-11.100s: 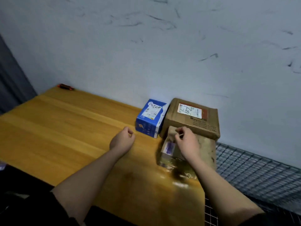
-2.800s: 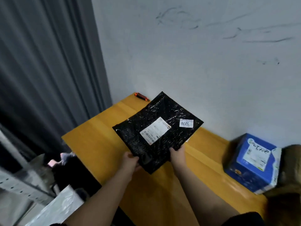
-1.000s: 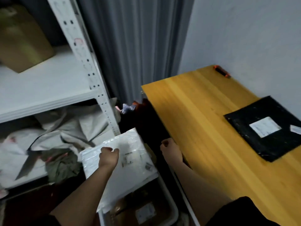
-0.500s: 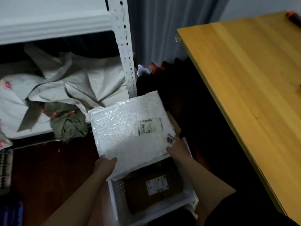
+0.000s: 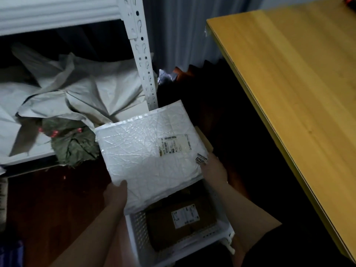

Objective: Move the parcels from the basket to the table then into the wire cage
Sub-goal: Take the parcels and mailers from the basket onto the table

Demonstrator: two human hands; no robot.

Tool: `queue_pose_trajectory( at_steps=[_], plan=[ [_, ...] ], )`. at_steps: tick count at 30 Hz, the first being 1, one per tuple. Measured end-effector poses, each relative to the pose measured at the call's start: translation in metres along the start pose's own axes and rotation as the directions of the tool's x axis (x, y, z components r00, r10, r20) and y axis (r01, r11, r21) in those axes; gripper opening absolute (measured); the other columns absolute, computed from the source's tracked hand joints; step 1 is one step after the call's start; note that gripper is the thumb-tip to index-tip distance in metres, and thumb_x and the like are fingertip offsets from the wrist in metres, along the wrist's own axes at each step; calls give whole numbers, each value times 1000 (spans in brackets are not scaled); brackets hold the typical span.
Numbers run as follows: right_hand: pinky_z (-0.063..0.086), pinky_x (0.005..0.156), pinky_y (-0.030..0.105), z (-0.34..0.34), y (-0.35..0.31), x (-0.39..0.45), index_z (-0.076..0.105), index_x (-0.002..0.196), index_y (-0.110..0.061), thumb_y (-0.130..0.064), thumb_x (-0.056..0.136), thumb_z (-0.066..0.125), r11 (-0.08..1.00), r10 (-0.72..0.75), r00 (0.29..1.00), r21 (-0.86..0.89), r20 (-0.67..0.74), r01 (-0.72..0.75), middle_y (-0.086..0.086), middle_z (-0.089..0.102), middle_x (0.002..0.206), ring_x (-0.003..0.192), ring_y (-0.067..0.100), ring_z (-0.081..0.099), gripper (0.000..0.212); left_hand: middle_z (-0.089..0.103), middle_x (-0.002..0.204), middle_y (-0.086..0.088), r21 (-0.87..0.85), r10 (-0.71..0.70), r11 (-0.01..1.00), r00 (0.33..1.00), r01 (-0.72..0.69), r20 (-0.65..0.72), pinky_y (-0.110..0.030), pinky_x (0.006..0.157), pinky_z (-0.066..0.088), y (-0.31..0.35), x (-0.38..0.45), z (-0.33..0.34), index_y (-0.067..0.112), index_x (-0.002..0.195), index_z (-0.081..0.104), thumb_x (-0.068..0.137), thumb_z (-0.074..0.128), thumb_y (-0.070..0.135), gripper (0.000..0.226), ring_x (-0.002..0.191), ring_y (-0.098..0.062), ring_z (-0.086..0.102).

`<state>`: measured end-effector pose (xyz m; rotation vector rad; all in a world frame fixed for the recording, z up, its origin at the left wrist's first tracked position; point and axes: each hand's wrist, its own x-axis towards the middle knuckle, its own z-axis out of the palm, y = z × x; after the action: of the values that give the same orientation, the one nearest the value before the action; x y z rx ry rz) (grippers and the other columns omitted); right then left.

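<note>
I hold a white bubble mailer parcel [image 5: 146, 155] with a printed label above the white plastic basket [image 5: 134, 230] on the floor. My left hand [image 5: 115, 193] grips the mailer's near left corner, thumb on top. My right hand [image 5: 213, 168] grips its right edge beside a small numbered sticker. Inside the basket lies a brown cardboard parcel [image 5: 163, 228] with a white label. The wooden table [image 5: 298, 93] stands to the right. The wire cage is out of view.
A white metal shelf post [image 5: 142, 54] rises just behind the mailer. Crumpled grey wrapping [image 5: 81, 89] and a dark green bundle [image 5: 71, 145] lie on the low shelf at left. Dark floor separates basket and table.
A second ago only my left hand held the mailer; my right hand has since taken its right edge. The mailer now sits slightly higher over the basket.
</note>
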<state>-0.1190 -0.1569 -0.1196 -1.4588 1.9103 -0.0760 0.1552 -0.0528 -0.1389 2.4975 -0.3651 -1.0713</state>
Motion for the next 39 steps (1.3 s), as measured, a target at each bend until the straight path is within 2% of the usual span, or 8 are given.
queue_pose_trajectory(
  at_steps=[7, 11, 17, 23, 25, 29, 35, 39],
  plan=[
    [38, 85, 21, -13, -11, -17, 43, 138, -6, -10, 94, 54, 874, 117, 993, 472, 28, -116, 14, 53, 132, 112, 22, 53, 46, 60, 118, -29, -111, 139, 986, 985, -128, 98, -47, 93, 47, 14, -13, -17, -11, 119, 56, 85, 64, 10, 40, 108, -42, 58],
    [40, 94, 29, -12, -11, -30, 37, 142, -6, -18, 92, 56, 883, 184, 978, 420, 98, -208, 14, 41, 139, 122, 32, 47, 55, 60, 113, -32, -30, 159, 987, 986, -158, 52, -37, 78, 41, 15, -16, -27, -15, 116, 56, 88, 54, -4, 31, 103, -44, 58],
    [43, 98, 34, 4, -8, -25, 35, 143, -5, -25, 88, 57, 946, 171, 973, 251, 158, -207, 17, 37, 142, 124, 33, 45, 63, 57, 121, -27, 13, 141, 990, 990, -141, 6, -42, 89, 45, 2, -4, -25, -1, 135, 43, 82, 51, -6, 54, 108, -43, 56],
    [39, 99, 35, 12, 2, 1, 26, 150, -12, -31, 88, 63, 960, 162, 975, 204, 153, -192, 13, 38, 145, 130, 32, 40, 75, 58, 124, -28, 57, 81, 995, 997, -81, -9, -46, 92, 48, -16, 21, -10, -1, 131, 52, 83, 62, 6, 49, 111, -43, 56],
    [40, 94, 30, 10, 4, 2, 33, 147, -9, -32, 87, 67, 942, 175, 976, 267, 128, -204, 13, 42, 143, 128, 30, 44, 73, 58, 122, -28, 36, 52, 998, 998, -50, -43, -45, 96, 47, -15, 20, -9, -2, 128, 54, 84, 67, 14, 48, 113, -42, 55],
    [39, 55, 12, -3, 1, -14, 53, 129, -5, -12, 94, 57, 917, 103, 994, 382, 43, -111, 11, 59, 124, 93, 16, 52, 36, 59, 112, -30, 19, 121, 993, 991, -120, -60, -46, 88, 47, -5, 8, -19, -8, 118, 52, 90, 61, 13, 35, 104, -44, 57],
    [40, 50, 27, -51, -17, -70, 50, 108, -22, -14, 95, 52, 940, 10, 987, 338, -159, 45, -6, 60, 80, 65, 12, 57, 16, 53, 89, -17, -97, 328, 940, 945, -326, 0, -39, 74, 40, 17, -61, -54, 1, 103, 47, 81, 59, 11, 27, 91, -37, 56],
    [39, 49, 28, -115, -25, -119, 50, 99, -25, -17, 91, 58, 904, 20, 953, 412, -302, 112, -5, 59, 80, 66, 11, 57, 13, 54, 85, -13, -390, 281, 889, 958, -239, 53, -35, 70, 43, 46, -127, -79, 2, 101, 46, 79, 69, 8, 33, 80, -27, 54]
  ],
)
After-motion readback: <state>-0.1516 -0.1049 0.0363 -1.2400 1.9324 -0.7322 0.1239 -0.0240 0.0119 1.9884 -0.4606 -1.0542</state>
